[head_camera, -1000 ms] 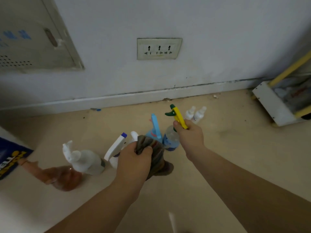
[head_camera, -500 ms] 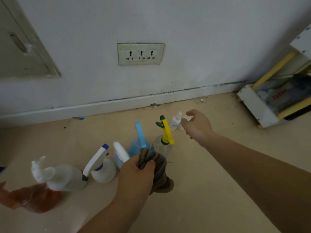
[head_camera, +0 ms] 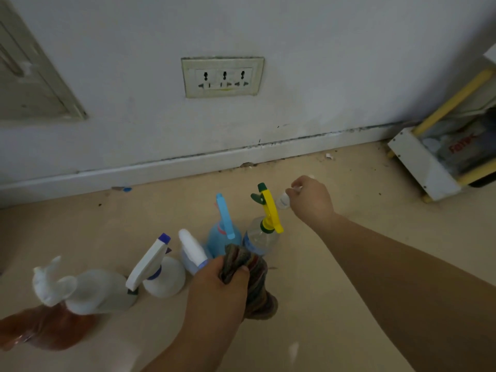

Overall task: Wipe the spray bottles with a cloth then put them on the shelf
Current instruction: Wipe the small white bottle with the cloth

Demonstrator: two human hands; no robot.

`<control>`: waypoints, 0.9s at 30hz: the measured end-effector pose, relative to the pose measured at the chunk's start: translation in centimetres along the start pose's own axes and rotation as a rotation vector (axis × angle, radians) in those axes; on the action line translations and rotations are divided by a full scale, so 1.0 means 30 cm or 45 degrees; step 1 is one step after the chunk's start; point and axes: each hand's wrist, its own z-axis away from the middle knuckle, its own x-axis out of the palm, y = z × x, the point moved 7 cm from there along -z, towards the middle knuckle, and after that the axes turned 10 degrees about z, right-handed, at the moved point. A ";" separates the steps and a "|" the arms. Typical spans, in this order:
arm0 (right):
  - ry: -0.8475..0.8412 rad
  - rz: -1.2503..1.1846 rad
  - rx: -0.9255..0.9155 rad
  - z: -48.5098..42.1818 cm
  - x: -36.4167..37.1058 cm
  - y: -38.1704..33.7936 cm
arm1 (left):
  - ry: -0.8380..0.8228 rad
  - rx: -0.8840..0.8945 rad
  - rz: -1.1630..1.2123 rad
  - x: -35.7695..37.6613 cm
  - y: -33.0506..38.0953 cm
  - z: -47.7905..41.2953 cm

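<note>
Cloth (head_camera: 255, 280) is sitting bunched in my left hand (head_camera: 217, 291), fingers clamped round it. Right hand (head_camera: 311, 201) is pinching the small white bottle (head_camera: 282, 202), ahead-right of the cloth, toward the shelf (head_camera: 418, 162).

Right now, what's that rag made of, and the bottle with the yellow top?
The cloth looks like soft striped fabric: it bunches and folds in the left hand. The yellow-trigger bottle is probably clear, shiny plastic: its body is see-through.

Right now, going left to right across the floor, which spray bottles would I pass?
Orange bottle, white trigger bottle, white bottle with blue-tipped trigger, white-nozzled bottle, blue spray bottle, clear bottle with yellow trigger, small white bottle pinched in the right hand.
</note>
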 end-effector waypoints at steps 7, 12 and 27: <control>0.172 -0.086 -0.046 0.252 -0.285 0.027 | -0.040 -0.075 0.105 -0.035 0.079 0.120; 0.282 -0.340 -0.271 0.500 -0.645 -0.097 | -0.034 0.049 0.094 -0.113 0.249 0.281; -0.459 -1.029 -0.350 1.190 -0.907 -0.696 | -0.551 0.336 0.266 -0.446 0.543 0.890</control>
